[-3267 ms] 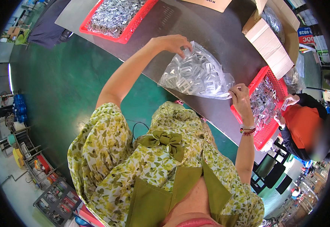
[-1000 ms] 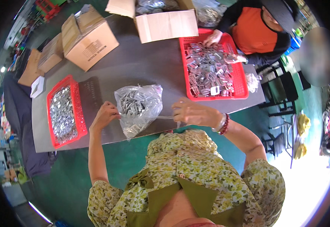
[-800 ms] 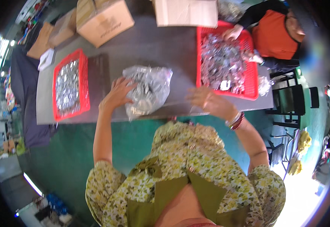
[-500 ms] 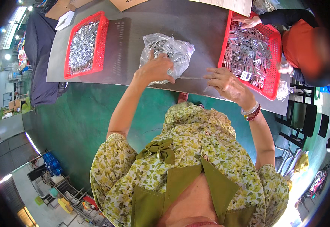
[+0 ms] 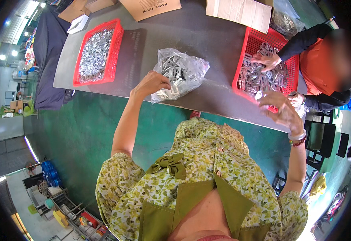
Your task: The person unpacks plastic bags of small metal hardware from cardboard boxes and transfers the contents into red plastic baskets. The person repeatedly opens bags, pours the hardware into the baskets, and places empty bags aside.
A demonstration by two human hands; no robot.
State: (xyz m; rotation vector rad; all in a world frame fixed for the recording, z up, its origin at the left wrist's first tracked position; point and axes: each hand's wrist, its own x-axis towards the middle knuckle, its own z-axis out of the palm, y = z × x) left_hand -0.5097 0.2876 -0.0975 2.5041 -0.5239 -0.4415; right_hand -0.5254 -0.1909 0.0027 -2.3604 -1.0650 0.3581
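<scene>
A clear plastic bag (image 5: 199,69) stands at the table's front edge, its mouth spread around a heap of grey metal pieces (image 5: 175,72). At its left side my left hand (image 5: 152,83) has curled fingers closed on the bag's rim. My right hand (image 5: 279,109), smeared by motion, hovers at the near corner of the right red basket (image 5: 239,90). More flat metal pieces (image 5: 264,78) fill that basket. A small white item (image 5: 258,95) lies by my right fingertips; whether they touch it is unclear.
A co-worker's hand (image 5: 267,61) reaches into the right basket from the far side; the other hand (image 5: 296,98) is by its right edge. Another red basket (image 5: 113,60) of shiny metal parts stands left. Cardboard boxes (image 5: 151,9) line the back of the grey table (image 5: 219,48).
My right hand has swung right, from beside the basket to its near corner. My left hand has drawn back from over the bag to its left rim. The co-worker's hand moved further into the basket.
</scene>
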